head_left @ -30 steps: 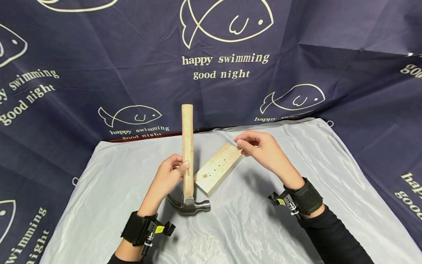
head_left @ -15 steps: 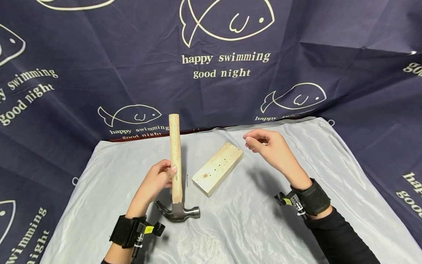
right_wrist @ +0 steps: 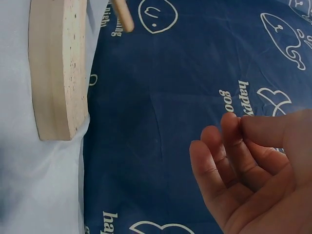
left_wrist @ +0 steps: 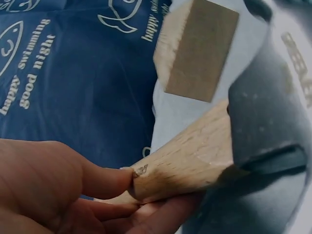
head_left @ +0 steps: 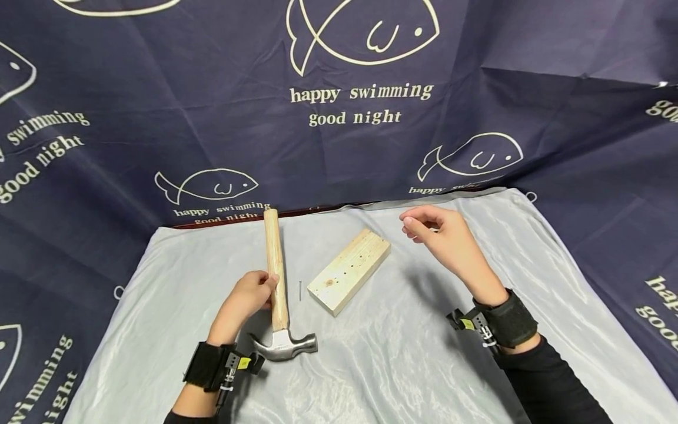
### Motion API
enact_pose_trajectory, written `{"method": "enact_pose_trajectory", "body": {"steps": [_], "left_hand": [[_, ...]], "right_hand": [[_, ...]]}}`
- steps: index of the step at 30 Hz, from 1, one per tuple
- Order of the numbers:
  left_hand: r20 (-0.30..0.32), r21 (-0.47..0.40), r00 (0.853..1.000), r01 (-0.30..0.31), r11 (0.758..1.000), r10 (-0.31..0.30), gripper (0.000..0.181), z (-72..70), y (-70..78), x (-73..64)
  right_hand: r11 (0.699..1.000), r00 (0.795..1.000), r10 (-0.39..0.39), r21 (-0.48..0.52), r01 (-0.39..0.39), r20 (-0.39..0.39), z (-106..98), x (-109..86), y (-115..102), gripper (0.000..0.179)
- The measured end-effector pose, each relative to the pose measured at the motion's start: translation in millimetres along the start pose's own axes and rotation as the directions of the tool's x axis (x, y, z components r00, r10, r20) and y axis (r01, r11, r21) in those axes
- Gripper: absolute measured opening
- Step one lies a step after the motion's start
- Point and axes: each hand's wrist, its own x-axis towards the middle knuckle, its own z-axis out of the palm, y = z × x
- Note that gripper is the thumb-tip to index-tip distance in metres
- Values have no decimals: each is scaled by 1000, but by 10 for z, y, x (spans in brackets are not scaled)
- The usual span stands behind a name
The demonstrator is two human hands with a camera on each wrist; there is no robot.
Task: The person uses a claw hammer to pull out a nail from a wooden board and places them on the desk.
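My left hand pinches the wooden handle of a claw hammer between thumb and fingers. The handle points away from me and the steel head is at the near end. In the left wrist view the thumb presses the handle and fingers lie beneath it. A thin nail lies on the cloth just right of the hammer. Right of the nail sits a pale wooden block with several small dark holes. Beyond its right end my right hand hovers, fingers loosely curled, with nothing visible between thumb and fingertips.
A silvery cloth with wrinkles covers the table. Behind it hangs a dark blue curtain printed with white fish and words. A wrist strap with a small camera is on each arm.
The hammer has moved left and toward me, its handle tilting lower, so the nail now shows beside it. My right hand has drawn away from the block, to the right.
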Motion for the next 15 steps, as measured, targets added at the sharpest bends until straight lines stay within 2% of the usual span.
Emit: {"method": "enact_pose_trajectory", "body": {"steps": [3, 6, 15], "left_hand": [[15, 80, 1000, 22, 997, -23, 40, 16, -18, 4], [23, 108, 999, 19, 994, -21, 40, 31, -23, 4], [-10, 184, 1000, -10, 983, 12, 33, 61, -15, -8]], "right_hand": [[1000, 1000, -11, -1, 11, -9, 2, 7, 62, 15], [1000, 1000, -15, -11, 15, -20, -10, 7, 85, 13], [993, 999, -18, -117, 14, -30, -42, 5, 182, 11]]}}
